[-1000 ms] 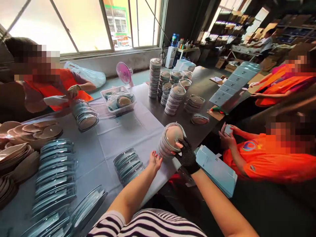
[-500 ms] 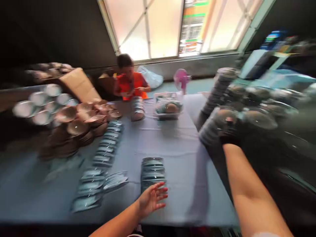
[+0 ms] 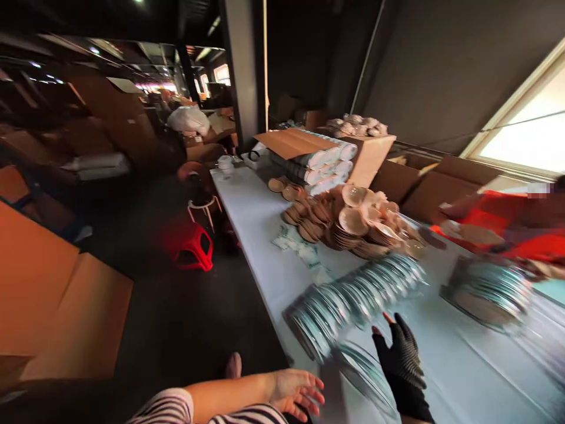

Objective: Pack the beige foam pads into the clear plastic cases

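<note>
Table: one long table [image 3: 260, 235] under a pale cloth, running from the near right away toward a dark pillar.
Cardboard: one open carton [image 3: 326, 154] at the far end of the table, white rolls stacked inside it; flat cardboard sheets [image 3: 53, 294] lie on the floor at left.
Co-worker: one person in an orange top [image 3: 507, 227] at the right edge, blurred, with a second blurred stack of clear lids [image 3: 489, 288] lying in front of them.
Pile of cups: one heap of beige moulded cups [image 3: 353, 221], too many and too overlapped to count, mid-table.
Row of lids: one long fanned row of clear round lids [image 3: 353, 297], blurred, uncountable, lying just beyond the hands.
Stool: one red plastic stool [image 3: 192, 247] on the floor beside the table.
Right hand [image 3: 401, 365]: in a black fingerless glove, fingers spread and released, holding nothing, over the cloth just beside the near end of the lid row; contact cannot be told.
Left hand [image 3: 293, 391]: bare, palm up, fingers loosely curled, empty, at the table's near edge.
</note>
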Demonstrator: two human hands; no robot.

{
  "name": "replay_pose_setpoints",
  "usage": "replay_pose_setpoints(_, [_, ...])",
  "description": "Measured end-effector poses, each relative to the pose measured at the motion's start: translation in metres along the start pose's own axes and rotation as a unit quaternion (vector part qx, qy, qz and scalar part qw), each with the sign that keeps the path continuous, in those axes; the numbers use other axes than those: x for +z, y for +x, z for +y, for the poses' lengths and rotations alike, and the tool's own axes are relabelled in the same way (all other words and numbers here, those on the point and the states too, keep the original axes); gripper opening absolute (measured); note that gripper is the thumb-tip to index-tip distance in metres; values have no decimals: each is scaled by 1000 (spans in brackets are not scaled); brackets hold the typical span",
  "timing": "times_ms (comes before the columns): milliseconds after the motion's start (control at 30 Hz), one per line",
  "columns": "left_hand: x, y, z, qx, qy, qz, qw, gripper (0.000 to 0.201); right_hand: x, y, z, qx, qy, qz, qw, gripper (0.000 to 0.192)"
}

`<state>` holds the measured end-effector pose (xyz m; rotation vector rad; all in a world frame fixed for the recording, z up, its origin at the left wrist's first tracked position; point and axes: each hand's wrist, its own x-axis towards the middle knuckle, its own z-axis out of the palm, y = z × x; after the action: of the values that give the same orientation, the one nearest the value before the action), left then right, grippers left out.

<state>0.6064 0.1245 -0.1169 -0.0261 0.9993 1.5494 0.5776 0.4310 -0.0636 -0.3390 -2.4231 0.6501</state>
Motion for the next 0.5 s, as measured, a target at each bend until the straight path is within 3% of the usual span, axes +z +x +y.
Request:
replay_pose_setpoints(67, [-68,-27,18,26,-6,46,999,27,80,11,-57,36,83,-63,994,60])
replay_pose_setpoints(133, [-133,-62,43,40,-49,153,986,33,147,31,-114,122,163,-126,971,61])
replay_pose_setpoints(233, [-212,-124,89,82,-126,312,938,33,224,86,-198,218,268,-173,922,70])
replay_pose_setpoints(367, [-290,-188,148,125,-222,414,874,29,284,198,-297,209,375,-124,895,74])
replay_pose_setpoints(433, [-323,-202,171,140,-270,454,838,31,303,262,-333,223,428,-102,870,69])
replay_pose_setpoints(500, [-356,-208,188,157,-297,465,819,35,319,325,-361,232,466,-75,850,62])
